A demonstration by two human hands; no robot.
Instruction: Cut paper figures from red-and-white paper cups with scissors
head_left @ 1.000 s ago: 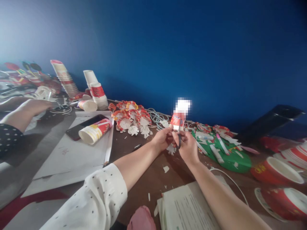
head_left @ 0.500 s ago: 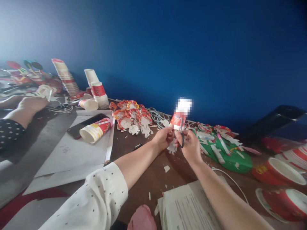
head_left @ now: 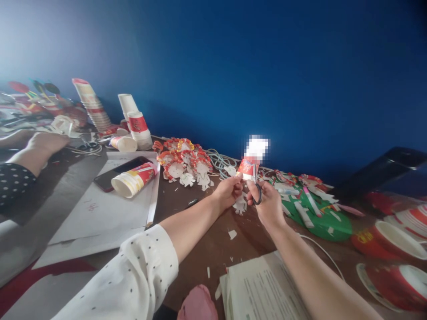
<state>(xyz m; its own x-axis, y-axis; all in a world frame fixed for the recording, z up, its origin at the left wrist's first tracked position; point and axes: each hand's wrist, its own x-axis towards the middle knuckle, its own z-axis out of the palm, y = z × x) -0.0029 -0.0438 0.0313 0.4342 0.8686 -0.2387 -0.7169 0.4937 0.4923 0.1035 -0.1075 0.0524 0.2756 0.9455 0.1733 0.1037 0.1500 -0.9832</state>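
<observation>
My left hand (head_left: 228, 192) is closed on the lower left edge of a red and white paper cup (head_left: 247, 167), held up over the table. The cup's upper part is covered by a pixelated patch. My right hand (head_left: 267, 202) is closed on a pair of scissors (head_left: 257, 194) with dark handles, blades pointing up against the cup's right side. Below the hands a white paper cutout (head_left: 239, 205) lies on the table. Left of them sits a heap of cut red and white cup pieces (head_left: 185, 162).
Stacked cups (head_left: 93, 106) stand far left, near another person's hand (head_left: 46, 144). A phone (head_left: 103, 180) and nested cups (head_left: 133, 180) rest on a white box (head_left: 90, 222). Right are a green sheet with scraps (head_left: 336, 231) and red bowls (head_left: 376, 240). Papers (head_left: 260, 289) lie in front.
My right hand and the scissors have shifted slightly right and the handles look a little wider apart. The cup and my left hand have barely moved.
</observation>
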